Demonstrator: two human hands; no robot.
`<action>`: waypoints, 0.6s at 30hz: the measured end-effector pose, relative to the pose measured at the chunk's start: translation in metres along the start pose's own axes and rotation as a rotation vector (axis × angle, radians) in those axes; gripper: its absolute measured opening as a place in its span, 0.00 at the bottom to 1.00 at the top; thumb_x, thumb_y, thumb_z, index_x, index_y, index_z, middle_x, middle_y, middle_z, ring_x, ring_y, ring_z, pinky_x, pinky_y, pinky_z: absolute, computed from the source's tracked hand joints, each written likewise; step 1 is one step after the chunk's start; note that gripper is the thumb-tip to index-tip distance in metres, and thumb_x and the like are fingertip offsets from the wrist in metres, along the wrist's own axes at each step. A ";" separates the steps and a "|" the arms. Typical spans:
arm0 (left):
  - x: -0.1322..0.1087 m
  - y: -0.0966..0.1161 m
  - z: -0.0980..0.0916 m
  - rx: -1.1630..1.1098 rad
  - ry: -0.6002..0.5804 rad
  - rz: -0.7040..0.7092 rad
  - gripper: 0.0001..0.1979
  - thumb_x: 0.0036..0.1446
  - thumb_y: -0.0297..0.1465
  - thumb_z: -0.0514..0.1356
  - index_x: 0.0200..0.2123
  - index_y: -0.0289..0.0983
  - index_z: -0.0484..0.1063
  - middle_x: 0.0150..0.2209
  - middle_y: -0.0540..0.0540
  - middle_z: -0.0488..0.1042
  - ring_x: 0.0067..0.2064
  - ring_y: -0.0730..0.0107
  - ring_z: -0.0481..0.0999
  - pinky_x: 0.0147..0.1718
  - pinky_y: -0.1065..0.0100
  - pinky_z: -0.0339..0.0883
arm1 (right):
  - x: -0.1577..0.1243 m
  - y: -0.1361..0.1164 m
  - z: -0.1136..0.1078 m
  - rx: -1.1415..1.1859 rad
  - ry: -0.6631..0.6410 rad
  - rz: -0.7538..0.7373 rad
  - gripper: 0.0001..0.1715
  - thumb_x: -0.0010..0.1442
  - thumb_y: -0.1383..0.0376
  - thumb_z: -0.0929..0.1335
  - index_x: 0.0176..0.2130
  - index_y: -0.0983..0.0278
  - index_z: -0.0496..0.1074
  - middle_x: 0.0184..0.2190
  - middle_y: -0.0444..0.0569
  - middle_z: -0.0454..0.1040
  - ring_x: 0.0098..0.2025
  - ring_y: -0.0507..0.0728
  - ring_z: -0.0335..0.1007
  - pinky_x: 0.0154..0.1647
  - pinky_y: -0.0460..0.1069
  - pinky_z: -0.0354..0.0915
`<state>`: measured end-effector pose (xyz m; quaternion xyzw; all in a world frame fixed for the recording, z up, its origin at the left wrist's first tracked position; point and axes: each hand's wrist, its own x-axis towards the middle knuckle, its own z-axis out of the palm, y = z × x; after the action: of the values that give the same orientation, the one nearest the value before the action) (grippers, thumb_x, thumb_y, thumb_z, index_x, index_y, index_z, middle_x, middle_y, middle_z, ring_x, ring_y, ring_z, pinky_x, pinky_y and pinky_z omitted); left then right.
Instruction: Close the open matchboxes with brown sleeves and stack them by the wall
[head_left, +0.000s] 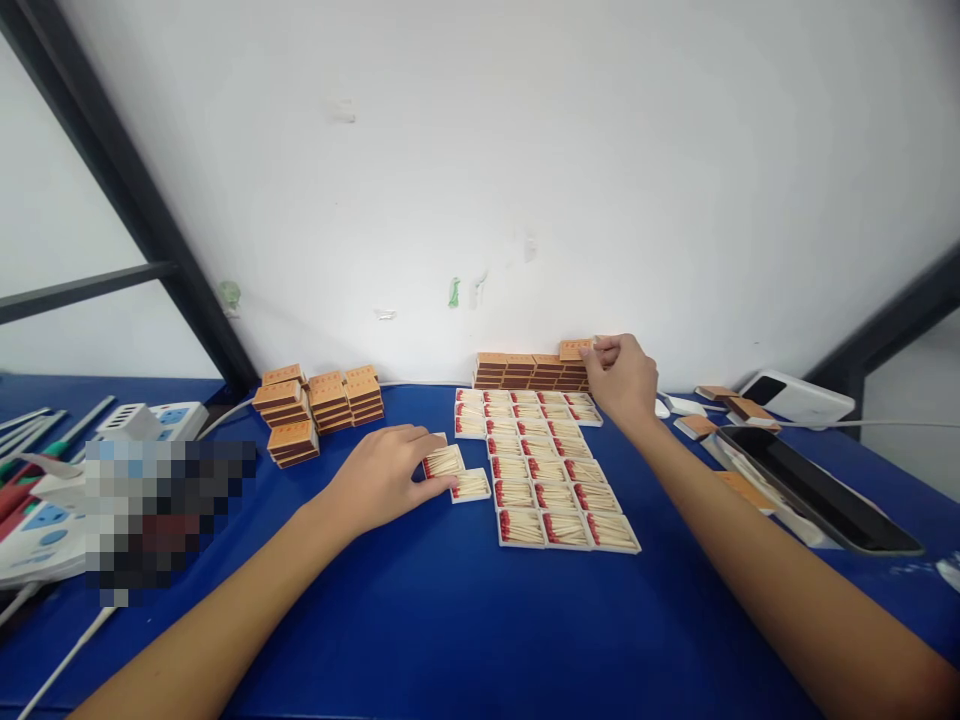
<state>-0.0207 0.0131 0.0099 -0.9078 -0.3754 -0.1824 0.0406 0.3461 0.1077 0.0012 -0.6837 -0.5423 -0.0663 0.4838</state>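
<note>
My left hand (386, 475) is at a small group of open matchbox trays full of matches, its thumb and fingers closed around one tray (444, 461). Against its thumb lies another filled tray (471, 485). At the wall, my right hand (622, 380) pinches a closed orange matchbox (574, 350) at the right end of a stacked row of matchboxes (517, 370); its fingertips are partly hidden. Between the hands, a block of filled match trays (544, 470) lies on the blue table (420, 620), red match heads mostly to the left.
More matchboxes (328, 395) stand in stacks at the back left. On the left are a white power strip (180, 420), cables and tools, partly pixelated. A dark phone (817, 490), a white power bank (799, 393) and loose matchboxes (750, 410) lie on the right. A white wall (480, 180) rises behind.
</note>
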 end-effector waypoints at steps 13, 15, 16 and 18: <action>0.000 0.002 0.000 -0.017 -0.030 0.000 0.19 0.67 0.45 0.65 0.50 0.36 0.80 0.41 0.41 0.83 0.42 0.54 0.82 0.38 0.59 0.72 | -0.006 0.003 0.000 -0.114 -0.054 -0.210 0.13 0.64 0.56 0.68 0.46 0.60 0.73 0.35 0.52 0.78 0.42 0.66 0.73 0.44 0.58 0.63; -0.001 0.001 0.001 -0.022 -0.039 -0.006 0.20 0.67 0.46 0.65 0.51 0.36 0.80 0.42 0.40 0.83 0.43 0.53 0.82 0.39 0.58 0.73 | -0.006 0.003 0.001 -0.130 -0.058 -0.223 0.13 0.65 0.55 0.68 0.46 0.60 0.73 0.36 0.53 0.77 0.43 0.66 0.73 0.44 0.58 0.63; -0.001 0.000 0.001 -0.026 -0.041 -0.006 0.20 0.67 0.46 0.65 0.51 0.36 0.79 0.42 0.40 0.83 0.43 0.52 0.82 0.39 0.58 0.73 | -0.007 0.003 0.001 -0.134 -0.058 -0.223 0.13 0.65 0.55 0.67 0.46 0.60 0.72 0.37 0.53 0.77 0.43 0.66 0.73 0.44 0.58 0.63; -0.001 -0.002 0.000 -0.042 -0.044 -0.006 0.19 0.66 0.45 0.66 0.50 0.37 0.80 0.42 0.40 0.83 0.43 0.52 0.82 0.40 0.58 0.73 | -0.007 0.003 0.001 -0.134 -0.052 -0.222 0.12 0.66 0.56 0.67 0.45 0.60 0.72 0.37 0.53 0.77 0.42 0.66 0.73 0.44 0.58 0.64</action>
<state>-0.0227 0.0133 0.0094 -0.9112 -0.3748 -0.1704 0.0130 0.3455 0.1037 -0.0053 -0.6518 -0.6213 -0.1378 0.4125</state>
